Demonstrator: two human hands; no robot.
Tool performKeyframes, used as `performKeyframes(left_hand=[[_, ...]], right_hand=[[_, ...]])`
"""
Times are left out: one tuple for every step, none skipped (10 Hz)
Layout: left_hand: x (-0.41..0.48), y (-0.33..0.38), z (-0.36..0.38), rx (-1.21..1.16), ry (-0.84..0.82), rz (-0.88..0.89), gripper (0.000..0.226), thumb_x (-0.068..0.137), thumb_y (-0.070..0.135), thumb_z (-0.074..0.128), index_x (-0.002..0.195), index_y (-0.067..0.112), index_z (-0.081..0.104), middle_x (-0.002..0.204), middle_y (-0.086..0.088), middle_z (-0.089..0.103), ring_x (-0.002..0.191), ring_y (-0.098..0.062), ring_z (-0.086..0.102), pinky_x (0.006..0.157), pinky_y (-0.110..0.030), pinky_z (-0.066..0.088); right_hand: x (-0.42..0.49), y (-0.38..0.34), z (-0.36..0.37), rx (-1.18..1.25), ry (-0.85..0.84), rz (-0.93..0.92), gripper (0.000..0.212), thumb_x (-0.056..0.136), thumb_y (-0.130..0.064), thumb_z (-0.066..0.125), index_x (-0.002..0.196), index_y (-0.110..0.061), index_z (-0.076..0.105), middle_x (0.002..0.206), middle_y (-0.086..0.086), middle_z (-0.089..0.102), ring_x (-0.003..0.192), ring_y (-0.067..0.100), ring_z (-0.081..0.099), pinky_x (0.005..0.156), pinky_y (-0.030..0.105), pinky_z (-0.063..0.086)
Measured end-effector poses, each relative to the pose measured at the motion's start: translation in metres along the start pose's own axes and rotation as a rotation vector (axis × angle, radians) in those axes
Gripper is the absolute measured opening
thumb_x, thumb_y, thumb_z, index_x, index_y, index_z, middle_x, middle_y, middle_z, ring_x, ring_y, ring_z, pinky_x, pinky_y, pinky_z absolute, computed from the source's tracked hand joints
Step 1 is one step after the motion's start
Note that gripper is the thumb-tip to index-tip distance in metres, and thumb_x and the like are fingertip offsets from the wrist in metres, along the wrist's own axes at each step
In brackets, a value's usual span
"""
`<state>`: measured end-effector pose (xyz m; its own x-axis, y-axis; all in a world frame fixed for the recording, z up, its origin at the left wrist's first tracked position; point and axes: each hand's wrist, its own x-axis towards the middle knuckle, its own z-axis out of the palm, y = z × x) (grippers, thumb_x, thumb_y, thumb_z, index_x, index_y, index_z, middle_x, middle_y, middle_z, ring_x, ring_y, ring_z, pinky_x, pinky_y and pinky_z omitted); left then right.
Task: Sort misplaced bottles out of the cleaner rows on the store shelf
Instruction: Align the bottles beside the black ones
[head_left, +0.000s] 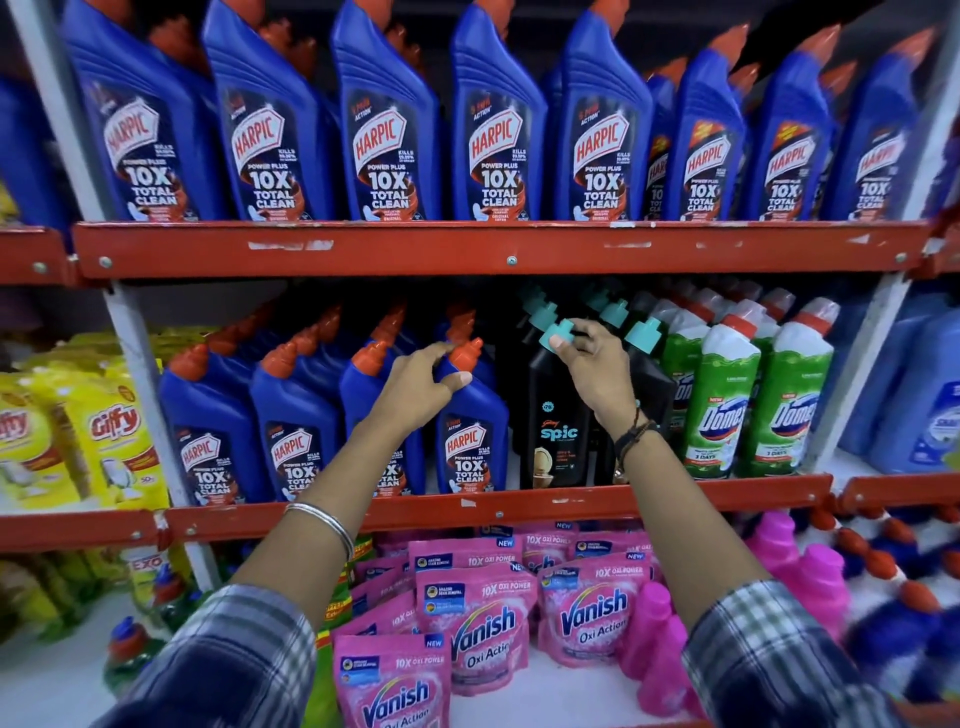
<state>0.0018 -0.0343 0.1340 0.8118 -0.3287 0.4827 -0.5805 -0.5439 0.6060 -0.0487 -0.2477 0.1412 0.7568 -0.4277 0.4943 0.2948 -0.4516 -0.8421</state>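
Note:
On the middle shelf, my left hand (422, 387) grips the neck of a blue Harpic bottle (471, 441) with an orange cap, the rightmost of the front blue row. My right hand (589, 371) holds the teal cap of a black Spic bottle (556, 431) standing right beside it. More blue Harpic bottles (298, 436) stand to the left. Several more black teal-capped bottles (641, 338) stand behind and to the right. Green Domex bottles (722, 405) fill the row further right.
The red shelf edge (519, 506) runs below the bottles; another red shelf edge (467, 249) sits close overhead. Large Harpic bottles (384, 130) line the top shelf. Pink Vanish pouches (483, 623) and pink bottles (810, 566) lie below. Yellow Giffy packs (111, 436) are left.

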Motion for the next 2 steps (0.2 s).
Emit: performKeyframes(left_hand=[[-0.009,-0.003,0.003,0.036,0.022,0.034,0.056,0.093,0.032,0.063,0.142,0.012,0.045,0.132,-0.012,0.057,0.121,-0.029,0.053,0.100,-0.036,0.045],[-0.021,0.005,-0.004,0.141,0.214,0.133,0.044,0.095,0.035,0.059,0.130,0.008,0.055,0.123,-0.009,0.062,0.112,-0.026,0.059,0.093,-0.043,0.049]], right_hand=[[-0.012,0.002,0.001,-0.069,0.031,-0.057,0.041,0.094,-0.023,0.056,0.131,-0.005,0.049,0.119,0.008,0.061,0.105,0.016,0.059,0.081,0.016,0.040],[-0.031,-0.005,-0.002,-0.085,0.207,-0.227,0.039,0.096,-0.024,0.052,0.130,-0.003,0.049,0.122,0.012,0.061,0.112,0.020,0.058,0.090,0.022,0.043]])
